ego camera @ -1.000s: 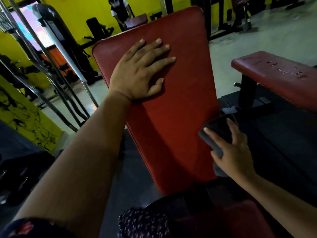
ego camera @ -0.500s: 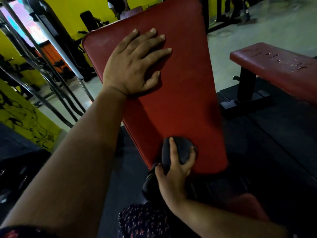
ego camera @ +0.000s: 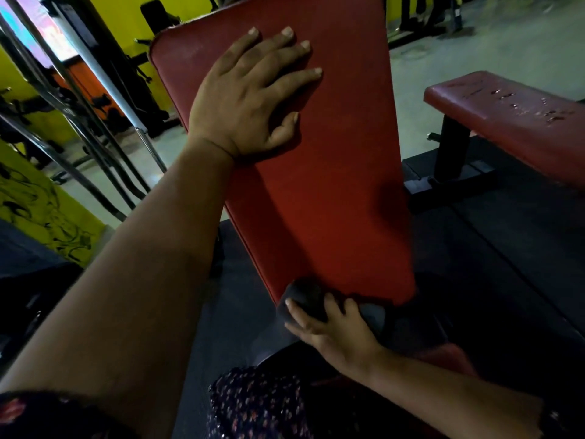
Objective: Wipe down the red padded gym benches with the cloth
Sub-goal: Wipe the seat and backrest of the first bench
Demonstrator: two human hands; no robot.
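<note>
The left hand (ego camera: 250, 96) presses flat, fingers spread, on the red backrest pad (ego camera: 332, 201); the right hand (ego camera: 329, 327) clutches a dark cloth (ego camera: 304, 296) at its near edge.

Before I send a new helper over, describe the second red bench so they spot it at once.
Start at the big tilted red pad under the left hand. To its right stands a low red bench on a black post. Unlike the pad, its top lies flat, dotted with shiny specks.

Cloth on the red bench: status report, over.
Left hand flat on upper backrest pad, fingers straight. Right hand grips dark cloth at pad's lower edge. Second bench at right shows droplets. No obstruction seen on pad.
</note>
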